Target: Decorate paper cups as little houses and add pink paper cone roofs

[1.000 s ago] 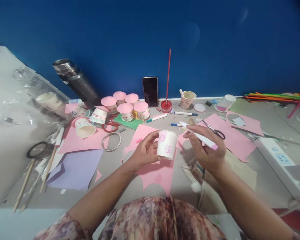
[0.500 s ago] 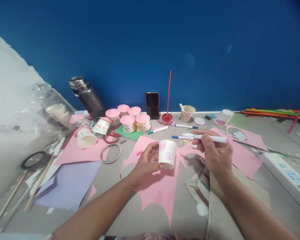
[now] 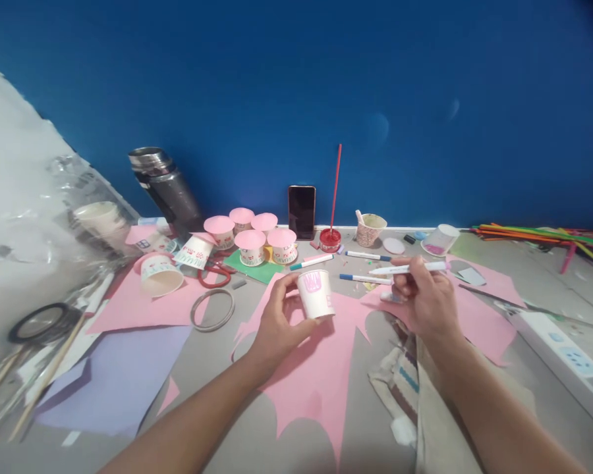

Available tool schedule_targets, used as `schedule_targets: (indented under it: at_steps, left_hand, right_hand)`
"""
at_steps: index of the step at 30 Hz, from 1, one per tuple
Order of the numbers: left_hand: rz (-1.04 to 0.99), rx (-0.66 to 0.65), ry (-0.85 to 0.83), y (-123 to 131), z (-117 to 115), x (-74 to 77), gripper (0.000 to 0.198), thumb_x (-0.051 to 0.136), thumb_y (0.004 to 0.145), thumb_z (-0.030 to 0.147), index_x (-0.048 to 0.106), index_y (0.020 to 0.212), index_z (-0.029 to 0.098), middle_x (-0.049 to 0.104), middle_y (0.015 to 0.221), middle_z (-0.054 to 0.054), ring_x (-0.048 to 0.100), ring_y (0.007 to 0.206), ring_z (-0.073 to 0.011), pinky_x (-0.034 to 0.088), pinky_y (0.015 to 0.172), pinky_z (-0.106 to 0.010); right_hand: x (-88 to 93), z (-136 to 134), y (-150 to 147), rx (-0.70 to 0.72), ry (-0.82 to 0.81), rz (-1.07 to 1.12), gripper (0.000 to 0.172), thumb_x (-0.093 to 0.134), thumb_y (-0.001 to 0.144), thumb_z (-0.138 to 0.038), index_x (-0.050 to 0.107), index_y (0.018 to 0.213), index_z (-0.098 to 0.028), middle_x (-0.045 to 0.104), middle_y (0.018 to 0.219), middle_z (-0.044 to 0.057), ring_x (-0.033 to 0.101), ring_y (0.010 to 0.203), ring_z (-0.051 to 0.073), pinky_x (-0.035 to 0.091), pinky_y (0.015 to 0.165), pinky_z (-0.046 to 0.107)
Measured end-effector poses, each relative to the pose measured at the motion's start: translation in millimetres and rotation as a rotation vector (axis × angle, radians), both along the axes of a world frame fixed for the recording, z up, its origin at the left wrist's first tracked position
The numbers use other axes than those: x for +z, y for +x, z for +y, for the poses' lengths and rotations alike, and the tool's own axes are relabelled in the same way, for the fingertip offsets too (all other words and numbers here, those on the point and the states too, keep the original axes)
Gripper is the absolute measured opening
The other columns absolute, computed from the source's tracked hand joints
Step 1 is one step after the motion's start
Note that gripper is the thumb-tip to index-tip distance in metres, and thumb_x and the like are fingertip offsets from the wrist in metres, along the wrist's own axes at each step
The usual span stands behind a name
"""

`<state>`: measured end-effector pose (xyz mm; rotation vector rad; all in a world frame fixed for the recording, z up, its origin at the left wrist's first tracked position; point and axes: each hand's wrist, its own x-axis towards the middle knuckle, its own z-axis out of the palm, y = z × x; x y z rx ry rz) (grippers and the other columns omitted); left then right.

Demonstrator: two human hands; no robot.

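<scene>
My left hand [image 3: 282, 320] is closed around a white paper cup [image 3: 317, 297], held tilted above the cut pink paper [image 3: 310, 388]. A pink door-like shape is drawn on the cup's side, and part of a pink window shows at its right edge. In my right hand [image 3: 427, 296] is a white marker pen [image 3: 400, 268] with a pink end, its tip pointing left toward the cup but apart from it. Blue-ended markers [image 3: 366, 279] lie just behind the pen tip.
Several decorated cups with pink paper tops [image 3: 250, 247] stand at the back left, near a steel flask [image 3: 165, 191] and red-handled scissors [image 3: 214, 276]. A phone [image 3: 301, 212] leans on the wall. A power strip [image 3: 563, 349] and colourful pipe cleaners [image 3: 534, 233] lie right.
The cup has turned in my left hand, so the pink door shape faces me and the window has moved to the edge. My right hand with the marker has shifted slightly.
</scene>
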<state>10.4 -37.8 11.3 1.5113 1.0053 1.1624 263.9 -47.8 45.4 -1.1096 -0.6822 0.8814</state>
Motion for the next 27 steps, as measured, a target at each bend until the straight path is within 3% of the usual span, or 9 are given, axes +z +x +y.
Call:
schedule_targets:
  at_steps: [4, 7, 9, 14, 22, 27]
  left_hand:
    - [0.33, 0.145, 0.403, -5, 3, -6.7, 0.071, 0.074, 0.079, 0.01, 0.049, 0.144, 0.029, 0.052, 0.138, -0.012, 0.056, 0.132, -0.0298, 0.051, 0.111, -0.051]
    - [0.552, 0.146, 0.758, -5, 2, -11.1, 0.07, 0.067, 0.085, 0.002, 0.047, 0.146, 0.027, 0.046, 0.135, -0.013, 0.049, 0.138, -0.0306, 0.048, 0.117, -0.053]
    - [0.624, 0.126, 0.882, -3, 0, -12.5, 0.067, 0.063, 0.088, -0.001, 0.046, 0.147, 0.027, 0.046, 0.134, -0.014, 0.046, 0.14, -0.031, 0.048, 0.117, -0.052]
    - [0.663, 0.132, 0.877, -3, 2, -10.7, 0.062, 0.067, 0.092, 0.006, 0.046, 0.146, 0.029, 0.047, 0.131, -0.014, 0.049, 0.135, -0.0316, 0.05, 0.114, -0.051]
    - [0.746, 0.06, 0.85, 2, 29, 2.2, 0.066, 0.069, 0.09, 0.009, 0.044, 0.148, 0.028, 0.047, 0.13, -0.014, 0.051, 0.129, -0.0331, 0.053, 0.108, -0.051]
    - [0.713, 0.102, 0.931, 23, 55, -7.4, 0.064, 0.072, 0.091, 0.014, 0.047, 0.148, 0.031, 0.049, 0.128, -0.013, 0.051, 0.129, -0.0332, 0.048, 0.111, -0.052]
  right_hand:
    - [-2.1, 0, -4, 0.092, -0.034, 0.135, 0.042, 0.093, 0.067, -0.051, 0.072, 0.081, -0.017, 0.048, 0.051, -0.007, 0.037, 0.046, 0.006, 0.032, 0.041, 0.018]
    - [-4.0, -1, -5, 0.097, -0.039, 0.138, 0.04, 0.092, 0.069, -0.049, 0.07, 0.083, -0.019, 0.052, 0.053, -0.006, 0.04, 0.046, 0.007, 0.031, 0.04, 0.017]
    - [-3.0, -1, -4, 0.046, -0.025, 0.118, 0.041, 0.092, 0.071, -0.051, 0.07, 0.084, -0.019, 0.057, 0.056, -0.005, 0.042, 0.047, 0.007, 0.035, 0.04, 0.018]
    - [2.5, 6, 10, -0.133, 0.032, 0.028, 0.048, 0.091, 0.071, -0.058, 0.072, 0.088, -0.017, 0.066, 0.061, -0.001, 0.044, 0.047, 0.006, 0.036, 0.04, 0.017]
    - [7.2, 12, 37, -0.182, 0.053, 0.104, 0.043, 0.091, 0.071, -0.053, 0.069, 0.082, -0.018, 0.062, 0.058, -0.003, 0.044, 0.047, 0.006, 0.033, 0.041, 0.016]
    - [9.5, 11, 42, -0.192, 0.062, 0.103, 0.042, 0.09, 0.073, -0.053, 0.069, 0.082, -0.017, 0.061, 0.057, -0.003, 0.044, 0.046, 0.005, 0.033, 0.041, 0.017]
